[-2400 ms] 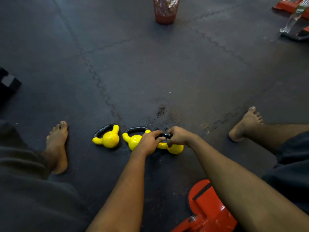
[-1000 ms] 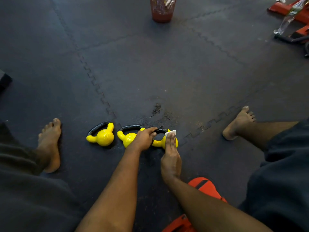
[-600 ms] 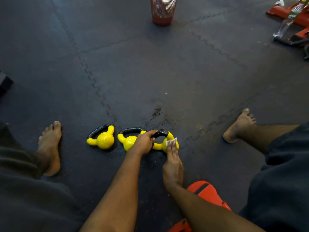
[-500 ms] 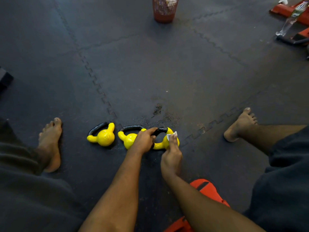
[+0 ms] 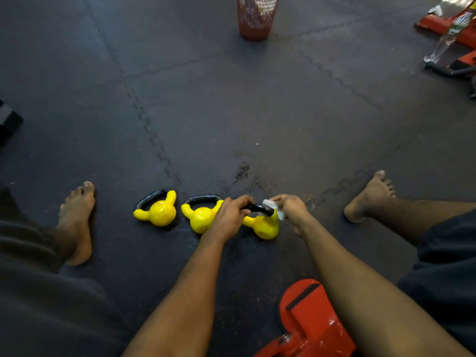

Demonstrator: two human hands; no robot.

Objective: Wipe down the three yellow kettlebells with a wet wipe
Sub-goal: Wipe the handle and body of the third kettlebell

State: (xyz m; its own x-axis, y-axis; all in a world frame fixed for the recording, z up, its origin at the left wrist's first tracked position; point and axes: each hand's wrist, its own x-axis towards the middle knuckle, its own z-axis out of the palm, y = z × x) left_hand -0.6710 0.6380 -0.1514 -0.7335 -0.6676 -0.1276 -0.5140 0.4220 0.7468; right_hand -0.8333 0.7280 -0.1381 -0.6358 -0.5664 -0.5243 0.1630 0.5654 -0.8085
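Three small yellow kettlebells with black handles lie in a row on the dark floor mat. The left kettlebell (image 5: 159, 212) and the middle kettlebell (image 5: 199, 219) lie untouched. My left hand (image 5: 230, 215) grips the black handle of the right kettlebell (image 5: 265, 225). My right hand (image 5: 292, 208) pinches a white wet wipe (image 5: 273, 207) against the right end of that handle and the yellow shoulder below it.
My bare feet (image 5: 77, 222) (image 5: 371, 197) rest on the mat on either side. A red mesh bin (image 5: 256, 16) stands at the far middle. Red equipment (image 5: 311, 320) sits close in front of me, more red gear with a plastic bottle (image 5: 445, 37) at the far right.
My right hand has swung from the near side of the right kettlebell round to its right side, carrying the wipe up to the handle's end. My left hand has kept hold of the handle.
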